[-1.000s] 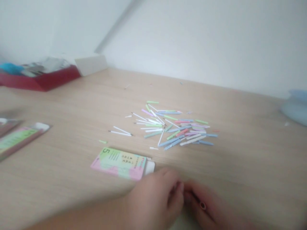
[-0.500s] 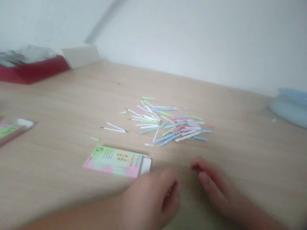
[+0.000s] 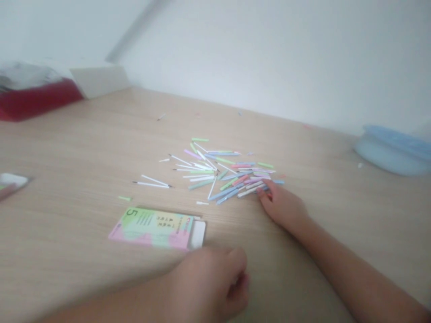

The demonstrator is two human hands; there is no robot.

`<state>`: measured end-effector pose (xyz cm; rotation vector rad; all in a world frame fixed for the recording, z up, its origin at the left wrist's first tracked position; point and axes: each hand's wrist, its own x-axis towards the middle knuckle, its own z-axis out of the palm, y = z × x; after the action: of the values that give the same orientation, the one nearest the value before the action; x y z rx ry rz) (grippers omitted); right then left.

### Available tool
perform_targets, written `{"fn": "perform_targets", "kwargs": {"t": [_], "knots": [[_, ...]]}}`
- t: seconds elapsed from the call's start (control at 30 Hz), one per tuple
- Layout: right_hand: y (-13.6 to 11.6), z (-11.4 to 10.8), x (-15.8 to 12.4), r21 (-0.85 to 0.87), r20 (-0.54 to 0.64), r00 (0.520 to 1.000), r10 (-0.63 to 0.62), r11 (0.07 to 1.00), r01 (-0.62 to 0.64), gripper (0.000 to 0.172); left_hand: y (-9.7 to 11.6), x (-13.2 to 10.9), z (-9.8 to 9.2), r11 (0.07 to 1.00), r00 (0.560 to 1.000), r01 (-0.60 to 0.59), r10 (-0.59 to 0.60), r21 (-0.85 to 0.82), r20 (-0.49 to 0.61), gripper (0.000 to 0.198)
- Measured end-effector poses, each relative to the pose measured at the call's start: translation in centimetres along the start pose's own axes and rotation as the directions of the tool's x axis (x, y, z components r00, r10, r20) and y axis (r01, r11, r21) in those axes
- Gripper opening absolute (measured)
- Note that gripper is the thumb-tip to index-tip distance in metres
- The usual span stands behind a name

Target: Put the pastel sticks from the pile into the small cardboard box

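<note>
A loose pile of thin pastel and white sticks (image 3: pixel 222 172) lies on the wooden table (image 3: pixel 84 134). My right hand (image 3: pixel 282 205) reaches to the pile's near right edge, fingers drawn together with the tips touching the sticks there. My left hand (image 3: pixel 215 280) rests curled near the table's front edge, fingers folded in; what they hold is hidden. A flat pastel packet (image 3: pixel 155 226) marked with a 5 and with a white end lies just ahead of and left of my left hand.
A pale blue lidded container (image 3: pixel 393 150) stands at the right. A red tray (image 3: pixel 37 96) and a white box (image 3: pixel 99 80) sit at the back left by the wall. Another packet's end (image 3: pixel 11 181) shows at the left edge. Stray sticks (image 3: pixel 151 181) lie left of the pile.
My hands, together a second ago over a small reddish piece, have parted. The right hand has moved forward to the pile. The left hand stayed curled near the front edge. The view shifted right.
</note>
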<state>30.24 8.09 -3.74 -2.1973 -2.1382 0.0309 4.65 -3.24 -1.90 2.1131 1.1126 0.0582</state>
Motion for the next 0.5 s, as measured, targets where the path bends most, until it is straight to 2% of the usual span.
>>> {"fn": "perform_targets", "kwargs": {"t": [0.23,0.4,0.5], "knots": [[-1.2,0.0,3.2,0.017,-0.022,0.982,-0.186,0.982,0.186,0.049,-0.5,-0.2,0.1,0.998,0.997,-0.071,0.07,-0.002,-0.042,0.019],[-0.9,-0.6,5.1,0.067,0.014,0.929,-0.369,0.928,0.367,0.04,-0.5,-0.3,-0.1,0.998,0.998,-0.064,0.064,0.01,-0.007,0.018],[-0.6,-1.1,5.7,0.085,0.03,0.904,-0.427,0.902,0.423,0.036,-0.4,-0.3,-0.3,0.998,0.998,-0.06,0.06,0.01,0.014,0.017]]}}
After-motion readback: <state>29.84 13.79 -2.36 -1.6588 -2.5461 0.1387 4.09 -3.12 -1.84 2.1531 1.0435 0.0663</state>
